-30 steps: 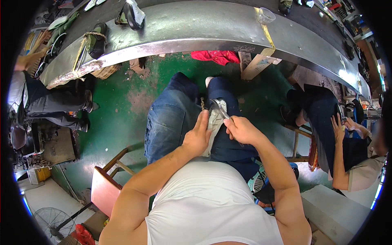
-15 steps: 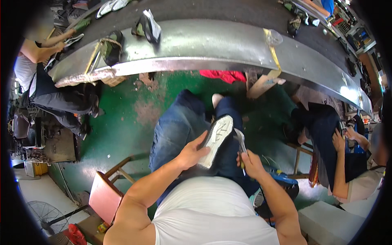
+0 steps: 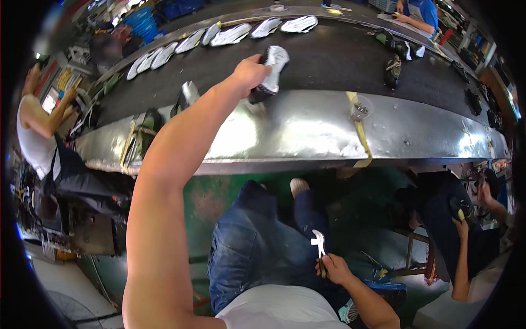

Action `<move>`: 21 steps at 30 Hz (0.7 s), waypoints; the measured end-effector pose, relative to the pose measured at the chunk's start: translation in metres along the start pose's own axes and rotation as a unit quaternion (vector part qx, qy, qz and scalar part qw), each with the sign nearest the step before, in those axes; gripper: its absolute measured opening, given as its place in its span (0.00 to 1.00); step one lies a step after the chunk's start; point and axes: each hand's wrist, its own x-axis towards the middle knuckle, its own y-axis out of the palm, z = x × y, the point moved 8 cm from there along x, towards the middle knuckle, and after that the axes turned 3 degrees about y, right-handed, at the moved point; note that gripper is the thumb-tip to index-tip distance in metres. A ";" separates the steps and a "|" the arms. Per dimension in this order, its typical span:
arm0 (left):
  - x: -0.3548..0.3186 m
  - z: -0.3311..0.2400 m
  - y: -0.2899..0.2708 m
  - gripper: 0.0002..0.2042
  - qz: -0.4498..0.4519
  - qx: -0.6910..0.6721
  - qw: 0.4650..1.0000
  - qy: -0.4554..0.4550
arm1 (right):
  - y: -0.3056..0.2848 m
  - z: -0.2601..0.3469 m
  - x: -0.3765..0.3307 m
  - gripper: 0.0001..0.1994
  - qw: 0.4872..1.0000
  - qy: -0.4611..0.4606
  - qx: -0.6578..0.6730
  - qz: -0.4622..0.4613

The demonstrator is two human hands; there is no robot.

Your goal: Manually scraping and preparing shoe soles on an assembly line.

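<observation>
My left hand (image 3: 253, 75) is stretched far forward over the dark work belt. It is closed around a shoe upper (image 3: 272, 71) with a white underside and a dark edge. Low over my right thigh, my right hand (image 3: 335, 268) grips lasting pincers (image 3: 318, 245), a metal tool with a curved jaw and a blunt side knob pointing away from me. Below and left of the held shoe, a dark shoe (image 3: 185, 98) stands on the near metal ledge, partly hidden by my forearm.
A row of white-bottomed shoe pieces (image 3: 230, 35) lies along the far side of the belt (image 3: 323, 60). On the metal ledge (image 3: 307, 126) sits a small clear cup (image 3: 360, 109) beside yellow tape. Co-workers sit at left, right and far right. A green-and-black shoe (image 3: 392, 71) stands on the belt.
My left hand has carried the shoe upper from above my lap forward over the belt. My right hand with the pincers stays near my lap. The view has tilted up toward the belt.
</observation>
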 end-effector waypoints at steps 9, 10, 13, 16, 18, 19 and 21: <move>0.088 0.048 0.035 0.24 0.055 0.570 0.803 0.166 | -0.014 -0.002 0.007 0.20 0.991 0.077 0.093 0.052; 0.094 0.051 0.012 0.23 0.052 0.475 0.862 0.170 | -0.015 0.014 0.008 0.19 0.991 0.071 0.099 0.048; 0.093 0.050 -0.058 0.23 -0.077 0.409 0.892 0.174 | -0.017 0.025 0.013 0.18 0.989 0.061 0.128 0.042; 0.080 0.115 -0.156 0.26 -0.096 0.664 0.742 0.000 | -0.013 0.034 0.016 0.19 0.990 0.085 0.095 0.055; 0.063 0.192 -0.239 0.28 -0.009 0.561 0.805 -0.193 | -0.006 0.028 0.021 0.20 0.989 0.083 0.093 0.074; 0.049 0.213 -0.262 0.28 -0.025 0.398 0.881 -0.255 | -0.003 0.028 0.022 0.20 0.990 0.078 0.088 0.081; 0.033 0.178 -0.203 0.27 -0.035 0.296 0.914 -0.276 | -0.005 0.020 0.013 0.23 0.995 0.056 0.062 0.046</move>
